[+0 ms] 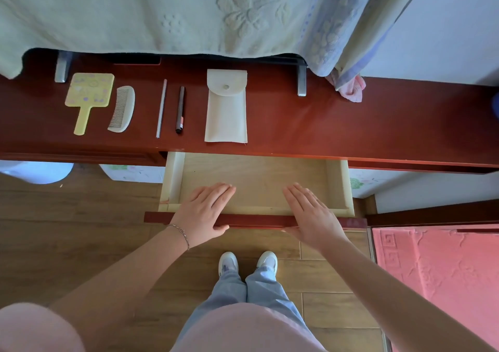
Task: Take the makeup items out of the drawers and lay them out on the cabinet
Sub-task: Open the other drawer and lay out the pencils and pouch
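Resting flat on the drawer front, seemingly: both hands

A home, likely a bedroom or dressing corner. A dark red wooden cabinet stands on wood-plank flooring, with an embossed floral blanket draped above it. On top lie a hand mirror, a comb and a cloth pouch; a pink rug lies alongside.
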### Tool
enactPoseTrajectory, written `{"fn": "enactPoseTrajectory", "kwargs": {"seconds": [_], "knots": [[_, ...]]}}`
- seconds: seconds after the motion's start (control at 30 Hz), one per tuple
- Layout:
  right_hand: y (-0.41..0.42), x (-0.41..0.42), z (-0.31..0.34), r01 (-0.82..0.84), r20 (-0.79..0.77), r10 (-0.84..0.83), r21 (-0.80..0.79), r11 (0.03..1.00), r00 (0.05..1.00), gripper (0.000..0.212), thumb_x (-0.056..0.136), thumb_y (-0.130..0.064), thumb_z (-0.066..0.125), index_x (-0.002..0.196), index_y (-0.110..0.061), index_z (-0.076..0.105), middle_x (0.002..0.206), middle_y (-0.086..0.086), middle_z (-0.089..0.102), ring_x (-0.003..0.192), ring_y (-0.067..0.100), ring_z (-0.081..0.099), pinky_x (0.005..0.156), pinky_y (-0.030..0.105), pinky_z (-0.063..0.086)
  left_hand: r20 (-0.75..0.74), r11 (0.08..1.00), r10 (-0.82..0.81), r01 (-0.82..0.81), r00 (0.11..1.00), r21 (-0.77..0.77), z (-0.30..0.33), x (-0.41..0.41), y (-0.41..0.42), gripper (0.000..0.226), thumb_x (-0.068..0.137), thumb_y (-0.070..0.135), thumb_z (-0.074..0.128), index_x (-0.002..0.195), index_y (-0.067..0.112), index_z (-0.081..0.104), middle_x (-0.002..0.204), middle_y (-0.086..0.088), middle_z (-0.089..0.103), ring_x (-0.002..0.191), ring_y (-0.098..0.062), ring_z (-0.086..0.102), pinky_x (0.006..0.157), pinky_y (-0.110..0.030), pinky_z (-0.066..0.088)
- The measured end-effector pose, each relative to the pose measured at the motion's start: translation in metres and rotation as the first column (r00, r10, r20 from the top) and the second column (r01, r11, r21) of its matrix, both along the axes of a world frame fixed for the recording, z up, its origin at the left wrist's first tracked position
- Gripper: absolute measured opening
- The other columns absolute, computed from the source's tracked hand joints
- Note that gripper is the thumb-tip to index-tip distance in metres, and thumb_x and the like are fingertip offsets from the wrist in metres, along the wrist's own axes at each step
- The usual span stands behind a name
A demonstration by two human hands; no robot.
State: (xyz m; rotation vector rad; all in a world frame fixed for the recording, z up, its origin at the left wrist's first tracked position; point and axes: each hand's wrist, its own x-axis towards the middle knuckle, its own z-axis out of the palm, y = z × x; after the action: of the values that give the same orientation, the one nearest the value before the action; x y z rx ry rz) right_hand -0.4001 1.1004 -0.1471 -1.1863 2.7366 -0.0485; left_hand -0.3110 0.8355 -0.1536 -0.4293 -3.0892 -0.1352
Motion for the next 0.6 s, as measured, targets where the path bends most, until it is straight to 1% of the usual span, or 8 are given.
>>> {"fn": "enactPoseTrajectory", "kwargs": {"seconds": [0.13, 0.2, 0.3, 0.4, 0.47, 0.5, 0.6], "knots": [[-0.005, -0.010, 0.002, 0.008, 0.006, -0.008, 0.002, 1.000, 1.000, 0.103, 0.052, -0.041, 0.087, 0.136, -0.004, 0.040, 0.135, 0.011, 0.053, 0.128, 0.027, 0.047, 0.104, 0.041, 0.031, -0.003, 1.000, 0.021, -0.021, 1.000, -0.019, -0.001, -0.008, -0.003, 0.091, 0.061, 0.050, 0.077, 0.132, 0.005, 0.044, 0.126, -0.010, 0.057, 0.115, -0.023, 0.056, 0.094, -0.038, 0.047], [-0.006, -0.015, 0.003, 0.003, 0.008, -0.003, -0.002, 1.000, 1.000, 0.105, 0.054, -0.041, 0.086, 0.137, -0.002, 0.038, 0.141, 0.013, 0.046, 0.131, 0.028, 0.042, 0.106, 0.042, 0.029, -0.003, 0.999, 0.028, -0.029, 1.000, -0.016, -0.002, -0.012, -0.006, 0.092, 0.061, 0.050, 0.077, 0.133, 0.005, 0.042, 0.126, -0.010, 0.057, 0.114, -0.023, 0.057, 0.094, -0.038, 0.047], [-0.008, -0.020, 0.004, -0.002, 0.010, 0.002, -0.001, 1.000, 1.000, 0.108, 0.057, -0.042, 0.084, 0.141, -0.003, 0.028, 0.148, 0.014, 0.036, 0.136, 0.027, 0.032, 0.108, 0.043, 0.026, -0.013, 0.999, 0.030, -0.030, 0.999, -0.014, -0.001, -0.018, -0.009, 0.091, 0.060, 0.051, 0.076, 0.132, 0.005, 0.043, 0.124, -0.009, 0.058, 0.108, -0.021, 0.059, 0.092, -0.036, 0.047], [-0.010, -0.025, 0.004, 0.010, 0.015, -0.011, 0.011, 1.000, 1.000, 0.111, 0.058, -0.043, 0.083, 0.142, -0.003, 0.024, 0.149, 0.014, 0.034, 0.138, 0.025, 0.028, 0.108, 0.042, 0.026, -0.029, 1.000, 0.023, -0.024, 0.999, -0.020, -0.001, -0.024, -0.010, 0.091, 0.059, 0.052, 0.076, 0.131, 0.005, 0.046, 0.122, -0.008, 0.059, 0.103, -0.020, 0.060, 0.090, -0.035, 0.048], [-0.011, -0.029, 0.004, 0.011, 0.017, -0.011, 0.012, 1.000, 1.000, 0.111, 0.058, -0.044, 0.084, 0.142, -0.003, 0.024, 0.149, 0.014, 0.034, 0.137, 0.025, 0.028, 0.108, 0.042, 0.026, -0.025, 0.999, 0.021, -0.022, 0.999, -0.029, -0.001, -0.028, -0.012, 0.092, 0.059, 0.052, 0.076, 0.131, 0.006, 0.043, 0.124, -0.009, 0.059, 0.106, -0.021, 0.059, 0.091, -0.036, 0.047], [-0.011, -0.031, 0.003, 0.010, 0.014, -0.010, 0.014, 1.000, 1.000, 0.111, 0.058, -0.044, 0.084, 0.142, -0.003, 0.024, 0.148, 0.014, 0.034, 0.137, 0.025, 0.029, 0.108, 0.042, 0.026, -0.017, 0.999, 0.020, -0.021, 1.000, -0.036, -0.001, -0.030, -0.013, 0.093, 0.060, 0.053, 0.075, 0.132, 0.006, 0.041, 0.125, -0.009, 0.058, 0.111, -0.022, 0.058, 0.093, -0.037, 0.046], [-0.013, -0.039, 0.003, 0.009, 0.007, -0.009, 0.021, 1.000, 1.000, 0.111, 0.057, -0.045, 0.083, 0.141, -0.002, 0.025, 0.148, 0.015, 0.035, 0.137, 0.026, 0.030, 0.108, 0.042, 0.027, 0.014, 0.998, 0.033, -0.032, 0.999, -0.062, -0.002, -0.036, -0.016, 0.096, 0.062, 0.054, 0.072, 0.136, 0.005, 0.037, 0.133, -0.010, 0.052, 0.126, -0.025, 0.046, 0.099, -0.041, 0.042]]}}
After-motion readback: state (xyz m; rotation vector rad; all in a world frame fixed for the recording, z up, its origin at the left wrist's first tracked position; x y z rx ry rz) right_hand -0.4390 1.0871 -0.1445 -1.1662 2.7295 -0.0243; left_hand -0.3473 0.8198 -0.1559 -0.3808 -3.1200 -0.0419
